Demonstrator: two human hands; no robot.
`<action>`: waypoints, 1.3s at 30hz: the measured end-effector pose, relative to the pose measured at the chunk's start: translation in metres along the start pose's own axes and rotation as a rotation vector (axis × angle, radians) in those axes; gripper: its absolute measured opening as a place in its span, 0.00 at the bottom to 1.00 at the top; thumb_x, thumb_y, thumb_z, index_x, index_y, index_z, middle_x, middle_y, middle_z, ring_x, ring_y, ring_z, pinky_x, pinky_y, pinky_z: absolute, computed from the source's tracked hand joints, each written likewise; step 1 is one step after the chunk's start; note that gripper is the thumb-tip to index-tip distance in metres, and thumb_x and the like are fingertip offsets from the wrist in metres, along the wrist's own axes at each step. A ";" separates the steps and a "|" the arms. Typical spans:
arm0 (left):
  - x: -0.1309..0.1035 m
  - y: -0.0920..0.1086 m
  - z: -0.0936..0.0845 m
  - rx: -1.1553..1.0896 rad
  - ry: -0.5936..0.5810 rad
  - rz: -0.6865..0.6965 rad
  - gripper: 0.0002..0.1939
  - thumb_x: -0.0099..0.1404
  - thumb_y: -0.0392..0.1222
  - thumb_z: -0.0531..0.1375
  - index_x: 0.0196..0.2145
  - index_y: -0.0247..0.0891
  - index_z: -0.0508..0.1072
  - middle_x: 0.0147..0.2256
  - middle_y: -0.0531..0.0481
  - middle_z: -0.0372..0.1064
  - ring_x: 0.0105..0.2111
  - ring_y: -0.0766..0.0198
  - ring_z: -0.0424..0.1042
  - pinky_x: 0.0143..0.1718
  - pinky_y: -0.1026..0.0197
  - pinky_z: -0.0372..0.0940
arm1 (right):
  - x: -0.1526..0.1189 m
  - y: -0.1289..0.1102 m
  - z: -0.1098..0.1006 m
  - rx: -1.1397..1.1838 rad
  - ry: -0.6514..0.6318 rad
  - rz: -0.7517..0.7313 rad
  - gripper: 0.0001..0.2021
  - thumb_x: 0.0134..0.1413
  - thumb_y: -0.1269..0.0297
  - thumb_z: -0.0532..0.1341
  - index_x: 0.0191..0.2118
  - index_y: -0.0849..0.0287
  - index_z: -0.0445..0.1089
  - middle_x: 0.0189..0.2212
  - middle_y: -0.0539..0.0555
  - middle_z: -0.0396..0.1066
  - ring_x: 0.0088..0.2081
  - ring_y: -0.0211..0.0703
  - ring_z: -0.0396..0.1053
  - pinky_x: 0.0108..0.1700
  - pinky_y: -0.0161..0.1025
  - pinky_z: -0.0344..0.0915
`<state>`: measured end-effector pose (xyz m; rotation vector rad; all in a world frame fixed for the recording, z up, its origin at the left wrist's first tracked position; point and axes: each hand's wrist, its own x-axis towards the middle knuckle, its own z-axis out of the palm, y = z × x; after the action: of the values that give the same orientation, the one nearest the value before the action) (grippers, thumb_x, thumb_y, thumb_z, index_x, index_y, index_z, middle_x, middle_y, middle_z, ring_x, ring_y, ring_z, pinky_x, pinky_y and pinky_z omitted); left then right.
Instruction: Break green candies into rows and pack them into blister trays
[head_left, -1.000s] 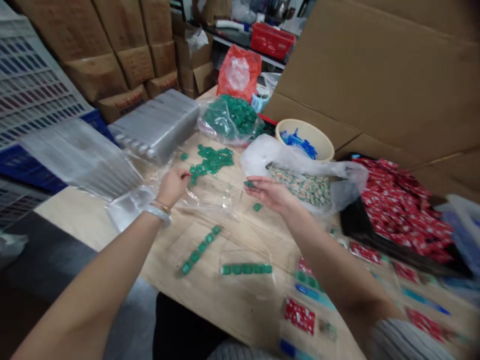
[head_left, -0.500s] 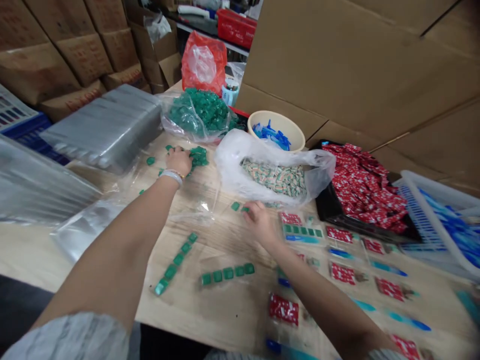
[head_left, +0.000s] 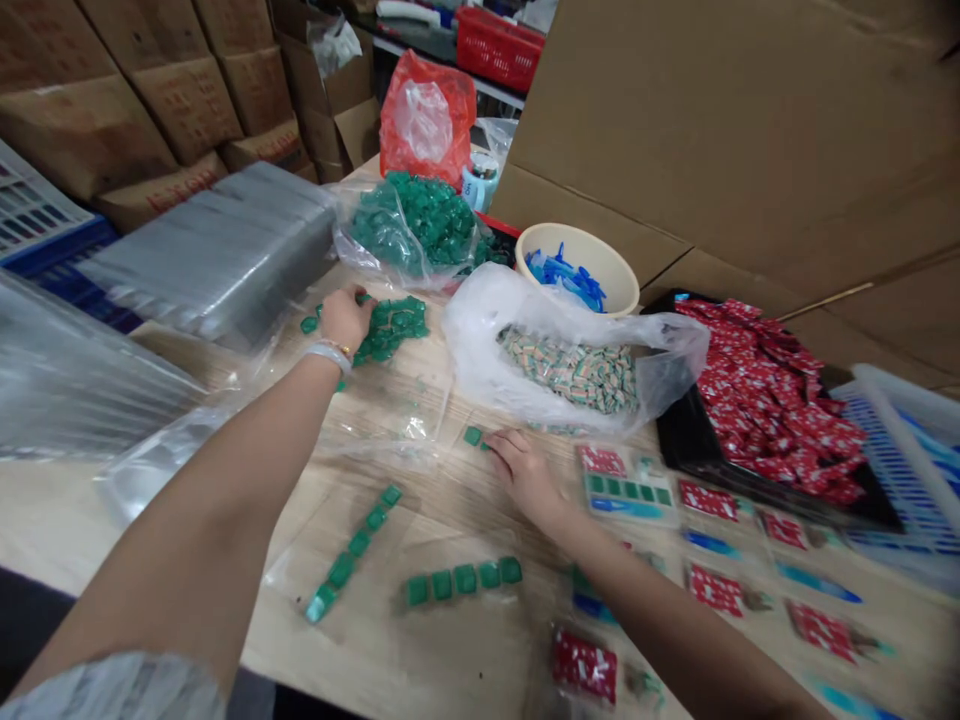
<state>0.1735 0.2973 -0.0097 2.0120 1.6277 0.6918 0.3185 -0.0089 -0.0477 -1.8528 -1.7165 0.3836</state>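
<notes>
My left hand point(head_left: 346, 318) is touching green pieces point(head_left: 394, 328); finger grip unclear. My right hand point(head_left: 527, 478) is pinching a green square point(head_left: 485, 446).

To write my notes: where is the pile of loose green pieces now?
In the head view, the loose green pile lies left of centre, by the left hand and in front of the clear bag of green pieces.
</notes>
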 end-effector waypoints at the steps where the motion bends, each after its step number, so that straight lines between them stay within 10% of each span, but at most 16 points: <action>1: 0.000 0.002 -0.003 -0.118 0.039 -0.043 0.13 0.53 0.39 0.58 0.37 0.32 0.71 0.38 0.42 0.69 0.41 0.57 0.66 0.46 0.56 0.57 | 0.001 0.000 0.000 -0.016 -0.009 0.011 0.12 0.53 0.72 0.52 0.40 0.59 0.69 0.34 0.57 0.69 0.38 0.44 0.65 0.43 0.44 0.64; 6: -0.018 0.018 -0.030 -0.943 -0.146 -0.478 0.05 0.55 0.31 0.56 0.32 0.31 0.69 0.30 0.47 0.68 0.33 0.65 0.68 0.36 0.62 0.64 | 0.002 -0.008 -0.014 -0.029 -0.005 0.085 0.15 0.49 0.72 0.55 0.45 0.61 0.65 0.39 0.59 0.68 0.42 0.47 0.64 0.44 0.46 0.63; 13: -0.128 0.040 -0.054 -1.355 -0.695 -0.542 0.09 0.54 0.27 0.55 0.33 0.31 0.72 0.34 0.45 0.70 0.34 0.66 0.70 0.37 0.63 0.66 | 0.058 -0.073 -0.039 0.262 0.156 -0.046 0.14 0.53 0.67 0.53 0.47 0.57 0.63 0.35 0.56 0.66 0.37 0.42 0.65 0.40 0.42 0.64; 23: -0.192 0.059 -0.061 -1.247 -0.583 -0.428 0.20 0.46 0.25 0.57 0.39 0.33 0.72 0.34 0.49 0.72 0.31 0.70 0.68 0.38 0.65 0.62 | 0.059 -0.084 -0.018 1.023 0.042 0.262 0.08 0.45 0.63 0.59 0.34 0.57 0.64 0.27 0.49 0.67 0.26 0.35 0.64 0.30 0.36 0.64; 31: -0.219 0.064 -0.037 -0.896 -0.417 -0.081 0.19 0.49 0.29 0.55 0.40 0.34 0.72 0.39 0.46 0.71 0.39 0.62 0.69 0.43 0.59 0.62 | 0.029 -0.094 -0.042 0.547 0.201 0.051 0.03 0.46 0.66 0.58 0.26 0.58 0.66 0.27 0.51 0.63 0.31 0.37 0.62 0.34 0.36 0.60; 39: -0.239 0.075 -0.034 -0.729 -0.364 -0.074 0.20 0.53 0.29 0.48 0.41 0.32 0.70 0.35 0.46 0.72 0.29 0.66 0.69 0.34 0.62 0.66 | 0.004 -0.081 -0.055 0.897 0.218 0.323 0.07 0.49 0.61 0.56 0.28 0.58 0.63 0.20 0.47 0.62 0.23 0.34 0.60 0.27 0.34 0.59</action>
<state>0.1662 0.0494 0.0405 1.4302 1.0259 0.7063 0.2849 -0.0161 0.0438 -1.3985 -0.8534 0.8726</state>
